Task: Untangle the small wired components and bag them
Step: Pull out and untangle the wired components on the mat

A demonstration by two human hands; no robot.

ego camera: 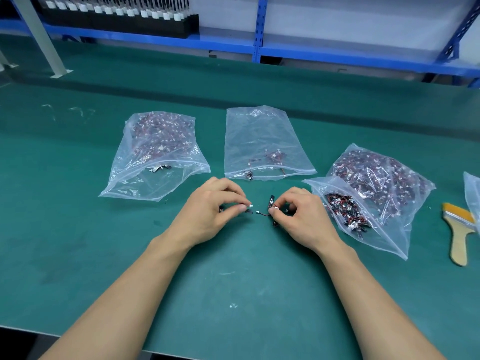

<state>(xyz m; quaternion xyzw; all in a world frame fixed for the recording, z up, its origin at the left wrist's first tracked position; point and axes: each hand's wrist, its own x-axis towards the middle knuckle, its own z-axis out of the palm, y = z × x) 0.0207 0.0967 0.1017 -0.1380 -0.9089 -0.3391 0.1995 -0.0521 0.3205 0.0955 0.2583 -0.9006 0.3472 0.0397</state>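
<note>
— Hands?
— Left hand (207,211) and right hand (304,216), knuckles up, each pinch a wired component (262,214) just above the tabletop (233,281).
— Axis?
— The right one's wire runs left-right, its connector pointing left.

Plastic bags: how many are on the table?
5: left bag, middle bag, front right bag overlapping back right bag (possibly one bag), and edge bag cut off at right. More may lie out of view.

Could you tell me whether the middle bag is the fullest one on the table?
No, the middle bag holds only a few wired components near its mouth, while the left bag is densely packed.
</note>
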